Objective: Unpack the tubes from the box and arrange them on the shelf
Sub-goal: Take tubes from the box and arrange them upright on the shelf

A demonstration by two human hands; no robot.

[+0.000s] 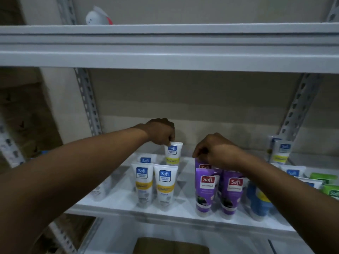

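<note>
White tube (173, 153) is pinched at its top crimp by left hand (161, 132), long axis vertical, directly below the grip at shelf (185, 198) back row; rear purple tube (201, 165) top is gripped by right hand (214, 151).

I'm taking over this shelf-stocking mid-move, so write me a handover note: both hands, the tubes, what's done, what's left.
Left hand: its grip pinches the top of a white plastic tube with a yellow band, upright behind the front white tubes.
Right hand: fingers curled on the top of the rear purple plastic tube.
Done: front white tubes and front purple tubes stand upright on the white metal shelf.
Left: let go of both tubes, then check the brown cardboard box below; its contents are out of view.
</note>
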